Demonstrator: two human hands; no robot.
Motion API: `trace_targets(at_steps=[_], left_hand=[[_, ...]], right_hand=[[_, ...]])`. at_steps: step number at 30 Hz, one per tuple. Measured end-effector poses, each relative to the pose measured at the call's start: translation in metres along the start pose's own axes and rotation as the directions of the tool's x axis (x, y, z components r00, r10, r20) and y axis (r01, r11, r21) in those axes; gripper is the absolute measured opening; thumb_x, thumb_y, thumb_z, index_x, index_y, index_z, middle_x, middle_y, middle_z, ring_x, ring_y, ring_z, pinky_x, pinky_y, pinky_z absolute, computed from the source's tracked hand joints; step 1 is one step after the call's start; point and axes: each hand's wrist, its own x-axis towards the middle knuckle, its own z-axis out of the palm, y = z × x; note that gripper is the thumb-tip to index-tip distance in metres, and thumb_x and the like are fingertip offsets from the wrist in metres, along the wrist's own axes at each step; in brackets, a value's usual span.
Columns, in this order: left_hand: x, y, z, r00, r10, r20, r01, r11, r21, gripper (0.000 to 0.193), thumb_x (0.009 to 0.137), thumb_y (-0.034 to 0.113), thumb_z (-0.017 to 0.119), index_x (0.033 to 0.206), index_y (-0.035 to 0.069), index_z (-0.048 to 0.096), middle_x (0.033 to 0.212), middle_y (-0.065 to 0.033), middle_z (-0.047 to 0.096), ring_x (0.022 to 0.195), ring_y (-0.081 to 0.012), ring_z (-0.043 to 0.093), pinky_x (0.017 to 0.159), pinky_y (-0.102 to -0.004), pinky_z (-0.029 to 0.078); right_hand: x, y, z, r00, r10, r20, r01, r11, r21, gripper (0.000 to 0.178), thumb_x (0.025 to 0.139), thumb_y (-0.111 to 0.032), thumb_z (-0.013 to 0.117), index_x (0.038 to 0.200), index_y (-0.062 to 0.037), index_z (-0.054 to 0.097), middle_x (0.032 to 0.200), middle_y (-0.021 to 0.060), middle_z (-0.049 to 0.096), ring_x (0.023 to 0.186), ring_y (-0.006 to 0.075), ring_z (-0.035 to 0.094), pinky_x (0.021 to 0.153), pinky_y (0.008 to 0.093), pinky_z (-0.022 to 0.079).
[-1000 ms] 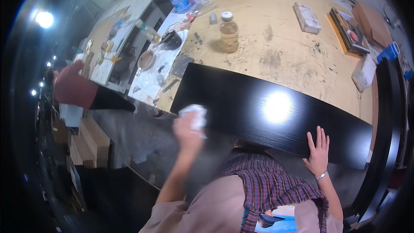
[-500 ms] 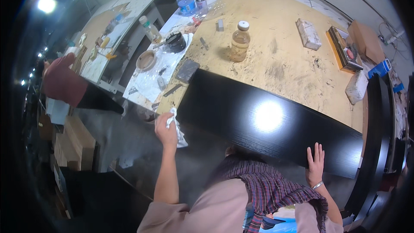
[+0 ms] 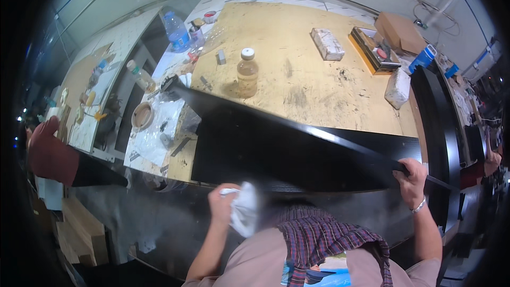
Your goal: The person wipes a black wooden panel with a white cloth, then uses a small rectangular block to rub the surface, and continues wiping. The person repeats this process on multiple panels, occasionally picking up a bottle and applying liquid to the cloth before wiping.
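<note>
A long glossy black board is tilted up off the table, its upper edge slanting from far left to near right. My right hand is closed round its right end. Beneath it a second black board lies on the table, mostly hidden by the raised one. My left hand, low at the near side and apart from the boards, is closed on a crumpled white cloth. A capped bottle of yellowish liquid stands behind the raised board.
The worktable has a stained tan top. A bowl and plastic sheeting are at its left, near a large clear bottle. White-wrapped blocks and a tray of tools lie right. Black boards stand at far right. Another person is at left.
My right hand has gone from lying flat on the black board to gripping its end, and the board has tilted up, uncovering another below. My left hand and the cloth moved nearer me.
</note>
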Motion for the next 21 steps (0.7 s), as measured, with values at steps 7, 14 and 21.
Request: trace_targets(at_steps=[7,14,21], left_hand=[[-0.006,-0.032,0.079,0.757,-0.353,0.549,0.324,0.934,0.154,0.031,0.093,0.012,0.071,0.120,-0.002,0.068,0.109,-0.0077,0.072,0.097,-0.0128,0.066,0.088,-0.0290,0.051],[-0.012,-0.041,0.088,0.689,-0.315,0.652,0.324,0.939,0.110,0.023,0.097,0.011,0.066,0.115,-0.003,0.068,0.108,-0.0055,0.071,0.096,-0.0115,0.066,0.087,-0.0279,0.051],[-0.020,-0.009,0.125,0.665,-0.369,0.649,0.342,0.923,0.176,0.021,0.096,0.011,0.068,0.107,-0.006,0.071,0.099,-0.0087,0.074,0.085,-0.0132,0.068,0.076,-0.0285,0.053]], right_hand=[[0.003,-0.014,-0.024,0.814,0.452,0.364,-0.566,0.757,0.327,0.018,0.073,-0.004,0.080,0.084,0.0046,0.069,0.067,0.0096,0.063,0.063,0.0150,0.060,0.060,0.0306,0.046],[-0.031,0.005,-0.034,0.764,0.526,0.375,-0.608,0.781,0.143,0.033,0.081,-0.025,0.071,0.076,0.0062,0.063,0.061,0.0117,0.051,0.059,0.0161,0.050,0.057,0.0352,0.041],[-0.056,0.045,-0.036,0.705,0.568,0.424,-0.684,0.703,0.195,0.037,0.088,-0.032,0.067,0.073,0.0002,0.060,0.061,0.0077,0.049,0.059,0.0161,0.045,0.061,0.0362,0.040]])
